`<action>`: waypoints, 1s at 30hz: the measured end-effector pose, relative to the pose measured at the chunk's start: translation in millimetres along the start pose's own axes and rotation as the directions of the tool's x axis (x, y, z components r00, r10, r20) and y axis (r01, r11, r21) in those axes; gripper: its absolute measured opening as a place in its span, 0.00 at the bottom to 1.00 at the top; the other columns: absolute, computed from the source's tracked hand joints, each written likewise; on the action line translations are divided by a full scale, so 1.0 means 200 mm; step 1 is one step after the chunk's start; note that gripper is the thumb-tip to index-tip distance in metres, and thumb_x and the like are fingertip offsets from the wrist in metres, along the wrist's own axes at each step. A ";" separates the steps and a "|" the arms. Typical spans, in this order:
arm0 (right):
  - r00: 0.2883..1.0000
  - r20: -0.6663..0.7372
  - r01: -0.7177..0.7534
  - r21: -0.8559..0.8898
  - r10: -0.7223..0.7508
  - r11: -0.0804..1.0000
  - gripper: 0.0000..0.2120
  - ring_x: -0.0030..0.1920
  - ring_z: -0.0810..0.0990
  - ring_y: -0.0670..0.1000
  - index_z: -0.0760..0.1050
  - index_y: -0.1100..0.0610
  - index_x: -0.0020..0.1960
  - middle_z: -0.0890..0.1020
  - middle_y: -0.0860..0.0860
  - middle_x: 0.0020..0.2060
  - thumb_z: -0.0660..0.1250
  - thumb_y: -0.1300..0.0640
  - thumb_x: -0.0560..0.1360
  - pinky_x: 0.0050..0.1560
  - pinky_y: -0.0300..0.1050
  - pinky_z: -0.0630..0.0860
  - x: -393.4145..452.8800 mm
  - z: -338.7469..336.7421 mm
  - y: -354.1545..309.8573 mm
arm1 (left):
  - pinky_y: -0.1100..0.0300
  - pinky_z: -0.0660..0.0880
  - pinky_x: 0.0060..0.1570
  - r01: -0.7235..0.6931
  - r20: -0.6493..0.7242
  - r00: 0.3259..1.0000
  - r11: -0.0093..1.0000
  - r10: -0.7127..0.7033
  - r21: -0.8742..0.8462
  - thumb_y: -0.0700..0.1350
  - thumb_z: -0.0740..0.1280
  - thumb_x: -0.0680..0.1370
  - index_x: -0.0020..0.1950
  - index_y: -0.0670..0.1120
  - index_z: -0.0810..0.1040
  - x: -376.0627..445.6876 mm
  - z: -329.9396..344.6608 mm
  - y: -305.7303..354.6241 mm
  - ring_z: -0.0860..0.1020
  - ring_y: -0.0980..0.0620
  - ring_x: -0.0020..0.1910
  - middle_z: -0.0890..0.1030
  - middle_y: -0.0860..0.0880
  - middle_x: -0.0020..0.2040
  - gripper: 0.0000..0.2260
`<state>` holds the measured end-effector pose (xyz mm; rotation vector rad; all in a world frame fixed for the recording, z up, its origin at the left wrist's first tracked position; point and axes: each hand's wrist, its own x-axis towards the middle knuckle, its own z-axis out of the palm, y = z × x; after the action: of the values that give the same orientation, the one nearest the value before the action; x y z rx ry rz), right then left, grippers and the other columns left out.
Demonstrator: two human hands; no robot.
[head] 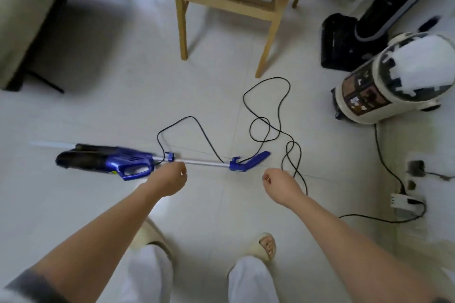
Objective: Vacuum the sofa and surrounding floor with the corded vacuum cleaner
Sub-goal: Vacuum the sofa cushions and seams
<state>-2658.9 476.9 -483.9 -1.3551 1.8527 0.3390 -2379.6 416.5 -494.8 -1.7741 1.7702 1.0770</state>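
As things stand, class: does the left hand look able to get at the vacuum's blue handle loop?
Probably yes. The left hand hovers just beside the handle loop of the vacuum, with only bare floor between them.

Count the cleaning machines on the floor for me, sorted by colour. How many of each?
Blue: 1, the corded vacuum cleaner lying flat.
White: 1, the round canister machine.
Black: 1, the upright floor cleaner.
Total: 3
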 end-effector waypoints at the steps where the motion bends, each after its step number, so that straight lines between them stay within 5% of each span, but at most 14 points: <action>1: 1.000 0.010 0.020 -0.002 -0.020 1.000 0.10 0.47 0.78 0.56 0.76 0.59 0.50 0.81 0.55 0.47 0.56 0.58 0.80 0.42 0.44 0.71 0.03 0.03 -0.14 | 0.59 0.70 0.44 0.012 -0.001 1.000 1.000 -0.012 -0.019 0.45 0.56 0.81 0.58 0.45 0.75 0.00 -0.02 -0.13 0.76 0.48 0.49 0.79 0.47 0.56 0.11; 8: 0.986 0.066 0.156 -0.024 -0.154 0.987 0.11 0.50 0.79 0.58 0.78 0.59 0.53 0.81 0.57 0.49 0.57 0.58 0.79 0.41 0.43 0.69 0.40 0.42 -1.13 | 0.58 0.72 0.54 0.182 0.040 0.983 0.948 -0.178 -0.260 0.43 0.58 0.80 0.59 0.44 0.76 0.12 -0.09 -0.99 0.76 0.46 0.57 0.79 0.46 0.58 0.12; 11: 0.969 0.097 0.235 -0.075 -0.228 0.969 0.11 0.50 0.79 0.59 0.78 0.59 0.52 0.82 0.57 0.49 0.57 0.59 0.78 0.44 0.45 0.72 0.57 0.64 -1.46 | 0.58 0.71 0.55 0.307 0.060 0.948 0.841 -0.314 -0.446 0.43 0.58 0.80 0.64 0.43 0.74 0.24 -0.02 -1.26 0.76 0.46 0.58 0.78 0.45 0.61 0.14; 18: 0.899 0.272 0.395 -0.167 -0.343 0.903 0.09 0.46 0.78 0.55 0.75 0.59 0.53 0.80 0.54 0.48 0.58 0.59 0.78 0.45 0.45 0.74 0.93 1.16 -1.69 | 0.54 0.74 0.59 0.416 0.264 0.818 0.207 -0.512 -0.886 0.43 0.62 0.79 0.69 0.42 0.70 0.58 0.31 -1.58 0.77 0.45 0.53 0.77 0.42 0.62 0.18; 21: 0.834 0.331 0.524 -0.220 -0.442 0.823 0.11 0.54 0.77 0.54 0.72 0.58 0.60 0.77 0.53 0.54 0.59 0.56 0.80 0.50 0.46 0.73 1.12 1.40 -1.73 | 0.53 0.74 0.54 0.381 0.371 0.760 -0.096 -0.533 -0.919 0.43 0.63 0.79 0.57 0.42 0.74 0.77 0.50 -1.70 0.75 0.44 0.45 0.76 0.43 0.50 0.09; 23: 0.806 0.326 0.578 -0.248 -0.494 0.778 0.11 0.54 0.76 0.55 0.71 0.58 0.59 0.76 0.53 0.54 0.59 0.53 0.80 0.47 0.46 0.70 1.22 1.53 -1.76 | 0.55 0.73 0.52 0.355 0.405 0.748 -0.200 -0.525 -0.913 0.45 0.61 0.80 0.51 0.45 0.73 0.88 0.58 -1.75 0.72 0.46 0.46 0.74 0.43 0.50 0.05; 27: 0.768 0.352 0.614 -0.165 -0.536 0.772 0.12 0.51 0.76 0.54 0.72 0.59 0.54 0.77 0.54 0.50 0.61 0.50 0.79 0.52 0.49 0.74 1.39 1.82 -1.83 | 0.54 0.68 0.68 0.193 0.452 0.747 -0.490 -0.488 -0.850 0.52 0.59 0.82 0.70 0.44 0.68 1.08 0.75 -1.85 0.72 0.49 0.63 0.73 0.46 0.63 0.20; 30: 0.794 0.336 0.567 -0.107 -0.507 0.817 0.13 0.47 0.78 0.52 0.74 0.58 0.53 0.80 0.52 0.45 0.62 0.48 0.79 0.51 0.48 0.76 1.45 1.97 -1.91 | 0.53 0.66 0.70 0.111 0.490 0.751 -0.647 -0.442 -0.754 0.54 0.60 0.82 0.74 0.44 0.66 1.12 0.81 -1.87 0.71 0.49 0.68 0.72 0.46 0.69 0.23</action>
<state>-2175.7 377.5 -861.5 -1.7993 1.1383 0.4069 -2078.1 434.1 -849.9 -2.9182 -1.1121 2.3837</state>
